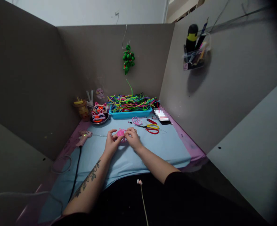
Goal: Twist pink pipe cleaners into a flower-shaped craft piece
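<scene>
My left hand and my right hand meet over the light blue mat, both pinched on a small pink pipe-cleaner piece held between them. Fingers of each hand are curled round it. A pink looped pipe-cleaner shape lies just beyond the hands. Scissors with red and yellow handles lie to the right of my right hand.
A blue tray piled with coloured pipe cleaners stands at the back. A pink glue gun with a black cord lies left. A bowl with a bead figure, a cup, a phone and grey partition walls surround the mat.
</scene>
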A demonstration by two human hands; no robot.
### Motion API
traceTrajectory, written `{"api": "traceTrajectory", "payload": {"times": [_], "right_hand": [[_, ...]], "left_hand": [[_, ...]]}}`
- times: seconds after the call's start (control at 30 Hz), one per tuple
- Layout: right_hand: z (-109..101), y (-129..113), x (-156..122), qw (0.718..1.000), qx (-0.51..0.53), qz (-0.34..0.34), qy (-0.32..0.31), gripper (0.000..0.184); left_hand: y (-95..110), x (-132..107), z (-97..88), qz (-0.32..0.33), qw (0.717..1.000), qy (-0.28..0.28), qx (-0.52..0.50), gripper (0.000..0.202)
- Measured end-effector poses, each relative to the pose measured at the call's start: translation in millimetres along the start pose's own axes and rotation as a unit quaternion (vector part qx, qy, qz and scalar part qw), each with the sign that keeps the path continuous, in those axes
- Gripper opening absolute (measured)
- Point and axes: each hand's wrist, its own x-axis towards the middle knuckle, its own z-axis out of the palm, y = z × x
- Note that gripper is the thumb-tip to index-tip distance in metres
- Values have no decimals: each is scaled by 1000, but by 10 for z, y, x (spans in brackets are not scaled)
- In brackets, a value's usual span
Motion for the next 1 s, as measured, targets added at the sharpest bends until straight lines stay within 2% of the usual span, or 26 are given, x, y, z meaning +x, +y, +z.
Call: {"api": "traceTrajectory", "payload": {"times": [0.3, 0.5, 0.6, 0.8, 1.0], "right_hand": [[-39, -43, -10, 999, -15, -48, -11, 12], [-69, -50, -17, 997, -38, -52, 47, 11], [-62, -51, -36, 995, -52, -56, 58, 6], [17, -53, -40, 994, -88, -42, 48, 6], [-23, -168, -88, 989, -119, -59, 66, 11]], "left_hand": [[-48, 37, -16, 9, 1000, 18, -15, 56], [-57, 75, -64, 23, 998, 55, -21, 58], [-42, 73, -69, 34, 997, 68, -16, 56], [-22, 39, -13, 43, 998, 43, 3, 53], [-37, 18, 11, 63, 997, 33, 40, 48]]}}
